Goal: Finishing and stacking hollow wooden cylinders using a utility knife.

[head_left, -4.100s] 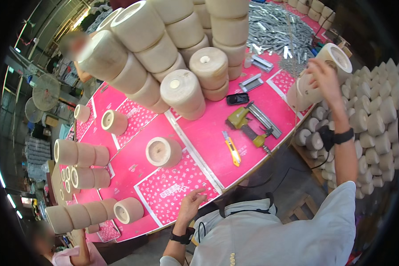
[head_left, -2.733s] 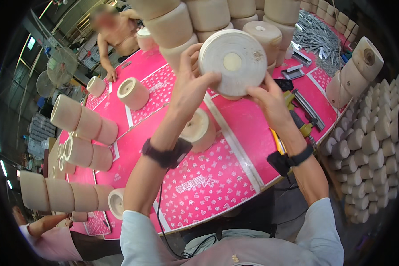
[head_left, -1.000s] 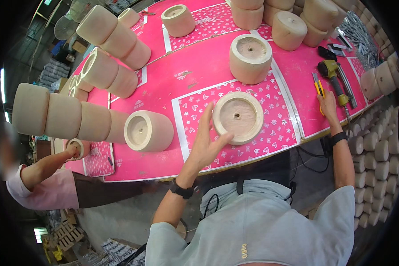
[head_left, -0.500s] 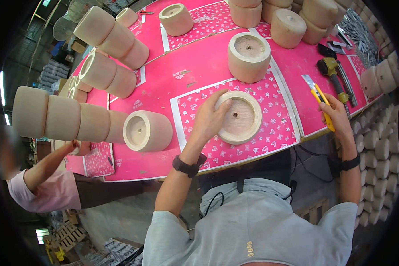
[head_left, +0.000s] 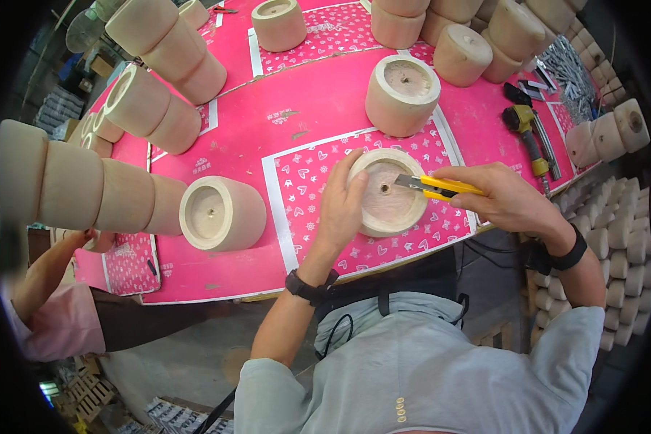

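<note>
A round pale wooden pot point(head_left: 390, 194) stands on a pink patterned sheet point(head_left: 314, 170) of the pink table point(head_left: 267, 123), its hollow side up with a small hole in the middle. My left hand point(head_left: 340, 206) rests on its left rim, fingers spread against the side. My right hand point(head_left: 502, 197) holds a yellow utility knife point(head_left: 437, 188) over the pot, the blade tip pointing left above the hollow.
Another pot point(head_left: 220, 213) lies on its side to the left, one more point(head_left: 401, 90) stands behind. Rows of stacked pots point(head_left: 86, 184) fill the left and far side. A yellow power tool point(head_left: 531, 137) lies at right. Another person's sleeve point(head_left: 57, 325) is at lower left.
My right hand has picked the yellow knife up from the table's right side and brought it over the pot. My left hand has stayed on the pot's rim.
</note>
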The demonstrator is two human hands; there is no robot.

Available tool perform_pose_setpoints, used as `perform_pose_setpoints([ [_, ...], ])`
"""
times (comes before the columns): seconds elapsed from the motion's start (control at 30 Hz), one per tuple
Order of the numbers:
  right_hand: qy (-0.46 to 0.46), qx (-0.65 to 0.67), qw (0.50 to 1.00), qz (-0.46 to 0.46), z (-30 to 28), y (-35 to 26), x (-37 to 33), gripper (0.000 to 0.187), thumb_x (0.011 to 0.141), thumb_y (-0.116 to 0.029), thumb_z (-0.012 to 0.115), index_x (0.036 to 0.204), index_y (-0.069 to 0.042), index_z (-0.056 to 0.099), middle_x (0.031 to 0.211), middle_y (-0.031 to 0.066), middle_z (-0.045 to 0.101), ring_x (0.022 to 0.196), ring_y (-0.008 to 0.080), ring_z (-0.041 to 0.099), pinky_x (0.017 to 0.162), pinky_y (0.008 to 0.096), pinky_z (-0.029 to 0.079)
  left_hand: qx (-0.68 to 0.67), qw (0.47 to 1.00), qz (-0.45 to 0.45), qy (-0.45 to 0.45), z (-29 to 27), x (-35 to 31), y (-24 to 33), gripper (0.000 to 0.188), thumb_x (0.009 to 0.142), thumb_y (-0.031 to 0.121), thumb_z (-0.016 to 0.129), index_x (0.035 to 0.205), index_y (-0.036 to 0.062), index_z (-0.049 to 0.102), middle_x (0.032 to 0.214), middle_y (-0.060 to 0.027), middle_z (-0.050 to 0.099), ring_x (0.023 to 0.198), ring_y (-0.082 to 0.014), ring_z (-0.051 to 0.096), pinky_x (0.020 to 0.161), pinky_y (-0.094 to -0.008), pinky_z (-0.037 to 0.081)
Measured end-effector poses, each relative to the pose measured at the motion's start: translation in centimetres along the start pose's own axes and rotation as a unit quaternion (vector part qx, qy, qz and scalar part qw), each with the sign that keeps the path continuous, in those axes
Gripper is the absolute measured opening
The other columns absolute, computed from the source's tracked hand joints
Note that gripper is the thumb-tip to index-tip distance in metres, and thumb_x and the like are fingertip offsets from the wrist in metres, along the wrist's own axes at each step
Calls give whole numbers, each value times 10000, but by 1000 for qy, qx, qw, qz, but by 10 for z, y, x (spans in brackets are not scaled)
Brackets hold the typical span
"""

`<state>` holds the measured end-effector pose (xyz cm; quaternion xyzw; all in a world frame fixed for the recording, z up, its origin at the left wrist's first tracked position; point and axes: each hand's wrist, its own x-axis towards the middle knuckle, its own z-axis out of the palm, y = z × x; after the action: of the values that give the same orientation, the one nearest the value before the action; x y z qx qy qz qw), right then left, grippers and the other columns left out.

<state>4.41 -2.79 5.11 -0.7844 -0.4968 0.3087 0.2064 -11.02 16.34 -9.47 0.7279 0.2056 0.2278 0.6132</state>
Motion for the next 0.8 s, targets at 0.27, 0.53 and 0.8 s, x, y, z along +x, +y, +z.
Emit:
perform_pose_setpoints([
  [0.27, -61, -181, 981, -39, 2, -33, 28, 365, 856, -94, 639, 1204, 15, 620, 879, 238, 661, 757, 397, 635, 665, 460, 489, -23, 999, 37, 8, 2, 0, 2, 414, 958, 163, 472, 1317, -38, 510, 1283, -226, 554, 1218, -327, 533, 1045, -397, 388],
  [0.53, -65, -94, 993, 35, 12, -60, 32, 277, 833, -52, 588, 1078, 52, 665, 829, 276, 652, 784, 408, 659, 720, 471, 517, 10, 995, 50, 89, 18, -18, -3, 414, 981, 182, 451, 1333, -32, 494, 1290, -200, 545, 1207, -312, 524, 1054, -392, 375],
  [0.8, -112, -131, 984, 47, 8, -73, 31, 309, 845, -67, 573, 1116, 57, 653, 840, 284, 651, 791, 422, 652, 731, 465, 522, -43, 999, -9, 28, 0, -13, -10, 418, 1005, 187, 432, 1359, -28, 480, 1276, -164, 555, 1193, -253, 531, 1048, -358, 379],
])
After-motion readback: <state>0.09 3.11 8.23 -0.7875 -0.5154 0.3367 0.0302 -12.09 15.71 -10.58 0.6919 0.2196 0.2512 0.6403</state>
